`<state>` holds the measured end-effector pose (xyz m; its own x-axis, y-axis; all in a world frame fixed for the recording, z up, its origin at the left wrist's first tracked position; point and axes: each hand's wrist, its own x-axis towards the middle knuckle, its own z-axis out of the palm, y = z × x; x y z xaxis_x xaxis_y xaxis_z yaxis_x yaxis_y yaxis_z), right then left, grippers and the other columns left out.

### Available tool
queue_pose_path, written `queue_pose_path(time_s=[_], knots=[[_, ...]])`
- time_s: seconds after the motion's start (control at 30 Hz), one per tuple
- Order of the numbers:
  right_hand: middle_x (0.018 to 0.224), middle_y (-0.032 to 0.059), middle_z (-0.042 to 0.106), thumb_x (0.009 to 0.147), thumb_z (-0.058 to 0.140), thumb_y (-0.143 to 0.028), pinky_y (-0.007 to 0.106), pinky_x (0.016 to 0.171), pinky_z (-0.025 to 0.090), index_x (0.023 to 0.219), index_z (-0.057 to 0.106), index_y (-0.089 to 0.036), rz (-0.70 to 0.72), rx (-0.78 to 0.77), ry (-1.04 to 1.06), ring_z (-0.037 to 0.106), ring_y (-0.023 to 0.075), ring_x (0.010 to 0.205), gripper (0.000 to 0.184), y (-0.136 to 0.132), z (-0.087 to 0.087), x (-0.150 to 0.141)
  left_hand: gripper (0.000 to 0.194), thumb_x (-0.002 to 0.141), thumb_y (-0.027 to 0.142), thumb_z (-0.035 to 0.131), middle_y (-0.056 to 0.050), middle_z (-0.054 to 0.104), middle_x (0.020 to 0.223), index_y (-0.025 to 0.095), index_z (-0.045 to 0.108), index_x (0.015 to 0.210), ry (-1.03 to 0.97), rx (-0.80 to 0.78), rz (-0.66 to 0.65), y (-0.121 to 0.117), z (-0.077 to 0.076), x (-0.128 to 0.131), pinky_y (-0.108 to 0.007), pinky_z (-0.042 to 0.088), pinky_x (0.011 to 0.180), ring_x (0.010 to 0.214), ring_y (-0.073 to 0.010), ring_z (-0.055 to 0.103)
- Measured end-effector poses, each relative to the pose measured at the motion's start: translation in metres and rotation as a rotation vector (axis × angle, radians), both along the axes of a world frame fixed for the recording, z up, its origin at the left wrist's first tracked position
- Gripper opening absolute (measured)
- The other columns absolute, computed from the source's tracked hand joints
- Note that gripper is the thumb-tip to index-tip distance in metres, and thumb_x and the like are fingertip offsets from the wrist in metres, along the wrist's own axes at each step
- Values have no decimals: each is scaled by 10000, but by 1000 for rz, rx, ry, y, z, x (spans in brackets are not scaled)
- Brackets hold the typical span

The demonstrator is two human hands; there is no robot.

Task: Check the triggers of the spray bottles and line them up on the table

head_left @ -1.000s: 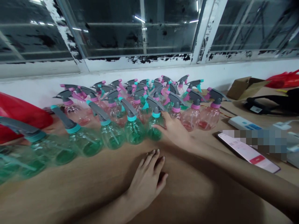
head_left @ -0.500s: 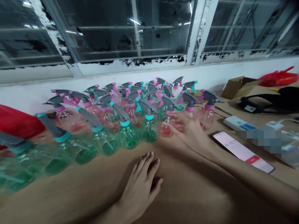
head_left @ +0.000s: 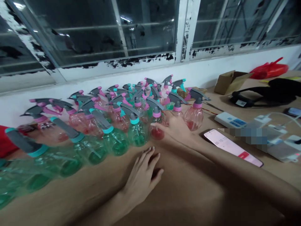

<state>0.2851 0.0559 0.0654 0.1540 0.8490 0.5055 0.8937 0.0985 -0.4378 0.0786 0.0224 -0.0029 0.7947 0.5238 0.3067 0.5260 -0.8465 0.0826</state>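
Observation:
My left hand [head_left: 143, 175] lies palm down on the brown tabletop, fingers stretched out and holding nothing. It rests just in front of a green spray bottle [head_left: 137, 133] with a turquoise collar. My right hand [head_left: 175, 127] is at a pink spray bottle [head_left: 157, 133] with a pink collar and grey trigger head. The thumb lies across the front of its round body, and the other fingers are curled at its right side, partly hidden. Another pink spray bottle [head_left: 194, 116] stands just right of that hand. Green spray bottles [head_left: 117, 142] form the front row to the left.
Several more pink and green spray bottles [head_left: 121, 117] crowd behind, towards the white wall [head_left: 105, 77]. On the right lie a lit phone [head_left: 231, 146], a power strip [head_left: 230, 121], a black strap-like item [head_left: 263, 97], an open cardboard box [head_left: 231, 82] and a red bag [head_left: 269, 69].
The view has swung right, so bottles and phone sit further left. My right hand stays at the same pink bottle, its fingers further behind it. My left hand has shifted slightly right along the table.

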Motion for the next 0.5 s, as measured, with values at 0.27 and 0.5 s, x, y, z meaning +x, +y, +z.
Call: queue_pose_path(time_s=[0.27, 0.5], knots=[[855, 152, 712, 818, 456, -650, 425, 585, 494, 1117, 578, -107, -61, -47, -105, 677, 348, 748, 632, -6, -2, -7, 384, 937, 315, 492, -119, 456, 1377, 153, 489, 1285, 8, -24, 1, 2, 2, -2, -469, 358, 1027, 1284, -276, 389], [932, 164, 687, 820, 444, -656, 437, 635, 517, 1061, 576, -94, -12, -43, -136, 668, 359, 834, 625, -66, -4, 0, 373, 925, 286, 520, -138, 499, 1328, 124, 498, 1260, 32, -49, 35, -1, 8, 1, -475, 388, 997, 1245, -290, 434]])
